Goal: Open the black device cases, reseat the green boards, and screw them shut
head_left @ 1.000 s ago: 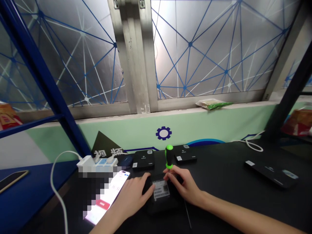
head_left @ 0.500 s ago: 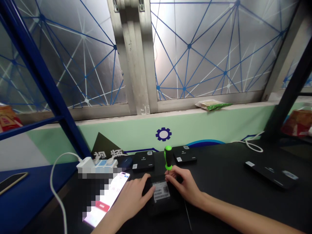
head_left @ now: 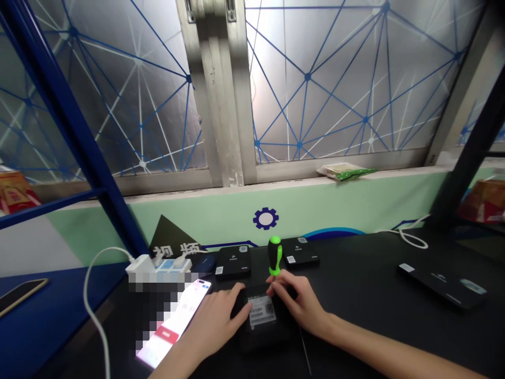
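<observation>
A small black box with a white label (head_left: 262, 315) lies on the dark table in front of me. My left hand (head_left: 215, 321) rests on its left side, fingers curled against the edge. My right hand (head_left: 296, 304) pinches the lower end of a green and black screwdriver (head_left: 274, 255) that stands upright on the far edge of the box.
A lit phone (head_left: 173, 327) lies left of the box beside a white power strip (head_left: 158, 263) with a cable. Two more black boxes (head_left: 232, 261) (head_left: 300, 251) sit behind, a flat black device (head_left: 442, 286) at right. Blue shelf posts (head_left: 71, 131) stand left.
The view has shifted slightly. Both hands stay on the box and screwdriver with almost no movement.
</observation>
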### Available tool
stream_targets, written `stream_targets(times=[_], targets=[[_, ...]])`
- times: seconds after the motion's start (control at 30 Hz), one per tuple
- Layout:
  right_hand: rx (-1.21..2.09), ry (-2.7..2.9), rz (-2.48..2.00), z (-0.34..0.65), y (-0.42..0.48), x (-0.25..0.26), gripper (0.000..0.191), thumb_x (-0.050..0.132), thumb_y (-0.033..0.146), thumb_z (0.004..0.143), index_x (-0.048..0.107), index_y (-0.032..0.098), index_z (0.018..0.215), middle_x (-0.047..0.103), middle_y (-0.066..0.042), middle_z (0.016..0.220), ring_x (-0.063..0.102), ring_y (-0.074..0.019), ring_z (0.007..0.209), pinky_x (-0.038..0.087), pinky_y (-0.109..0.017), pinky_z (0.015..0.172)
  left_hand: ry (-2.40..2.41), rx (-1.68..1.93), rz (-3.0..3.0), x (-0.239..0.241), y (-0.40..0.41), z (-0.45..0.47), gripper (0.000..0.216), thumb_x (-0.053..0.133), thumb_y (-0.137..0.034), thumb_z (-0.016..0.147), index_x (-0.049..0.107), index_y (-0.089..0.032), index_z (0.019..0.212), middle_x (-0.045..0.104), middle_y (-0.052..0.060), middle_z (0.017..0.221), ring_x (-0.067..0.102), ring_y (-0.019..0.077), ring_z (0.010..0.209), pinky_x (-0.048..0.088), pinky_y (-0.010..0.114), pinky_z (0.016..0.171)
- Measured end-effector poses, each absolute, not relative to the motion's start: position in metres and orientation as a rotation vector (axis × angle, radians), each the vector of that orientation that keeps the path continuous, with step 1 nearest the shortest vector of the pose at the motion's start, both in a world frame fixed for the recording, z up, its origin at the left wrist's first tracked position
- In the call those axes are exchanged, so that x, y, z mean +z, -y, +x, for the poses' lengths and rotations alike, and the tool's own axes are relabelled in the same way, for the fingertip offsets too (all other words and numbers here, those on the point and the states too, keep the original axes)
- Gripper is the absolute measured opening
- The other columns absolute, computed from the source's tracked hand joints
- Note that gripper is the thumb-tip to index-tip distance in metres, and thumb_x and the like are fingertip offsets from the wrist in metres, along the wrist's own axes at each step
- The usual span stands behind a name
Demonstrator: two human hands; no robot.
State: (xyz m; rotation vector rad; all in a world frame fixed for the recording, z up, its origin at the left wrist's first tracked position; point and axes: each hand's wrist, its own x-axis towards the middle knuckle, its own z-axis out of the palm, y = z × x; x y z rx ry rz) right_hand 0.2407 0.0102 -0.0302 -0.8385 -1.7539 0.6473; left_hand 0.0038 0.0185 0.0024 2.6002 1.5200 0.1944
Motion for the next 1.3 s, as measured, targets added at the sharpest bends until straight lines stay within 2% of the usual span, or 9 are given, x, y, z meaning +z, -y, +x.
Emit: stream_targets(times=[0.37,0.47,0.63,0.87,1.3], targets=[[0.639,1.724,-0.881,0.2386,-0.0123,-0.0344,0.024,0.056,0.037,0.097,0.064,0.019,0.084,0.073,-0.005,0.080,0.068,-0.0174,0.070,0.053,-0.026,0.067,-1.503,0.221,2.592,0.0002,-0.0189,0.0020,0.050,0.036,-0.056,0.101,0.054,-0.023,0.134,0.073,0.009,0.095,0.070,0.0312,0.087,0.049,0.038,0.074],[0.624,1.721,-0.884,0.2381,-0.0117,-0.0337,0.021,0.057,0.036,0.097,0.066,0.019,0.089,0.073,-0.004,0.080,0.068,-0.0179,0.071,0.054,-0.026,0.069,-1.508,0.218,2.592,0.0003,-0.0192,0.0017,0.050,0.036,-0.056,0.101,0.054,-0.023,0.134,0.073,0.009,0.096,0.070,0.0314,0.088,0.049,0.038,0.074],[0.617,1.772,-0.808,0.2400,-0.0104,-0.0326,0.025,0.049,0.032,0.102,0.069,0.018,0.097,0.076,-0.008,0.093,0.073,-0.0203,0.085,0.055,-0.029,0.079,-1.504,0.239,2.598,-0.0035,-0.0201,-0.0012,0.050,0.036,-0.056,0.101,0.054,-0.023,0.135,0.073,0.009,0.096,0.070,0.0319,0.089,0.049,0.039,0.075],[0.625,1.776,-0.829,0.2405,-0.0104,-0.0316,0.028,0.046,0.034,0.103,0.066,0.019,0.091,0.075,-0.008,0.087,0.072,-0.0208,0.088,0.055,-0.029,0.080,-1.501,0.237,2.586,-0.0024,-0.0202,0.0007,0.052,0.036,-0.057,0.101,0.054,-0.022,0.135,0.073,0.010,0.100,0.070,0.0320,0.092,0.050,0.041,0.078],[0.620,1.699,-0.891,0.2379,-0.0126,-0.0343,0.019,0.060,0.035,0.096,0.063,0.019,0.086,0.070,-0.002,0.074,0.065,-0.0151,0.065,0.052,-0.024,0.064,-1.502,0.252,2.577,-0.0019,-0.0194,0.0006,0.054,0.035,-0.058,0.100,0.055,-0.023,0.136,0.073,0.010,0.099,0.070,0.0312,0.092,0.051,0.040,0.078]])
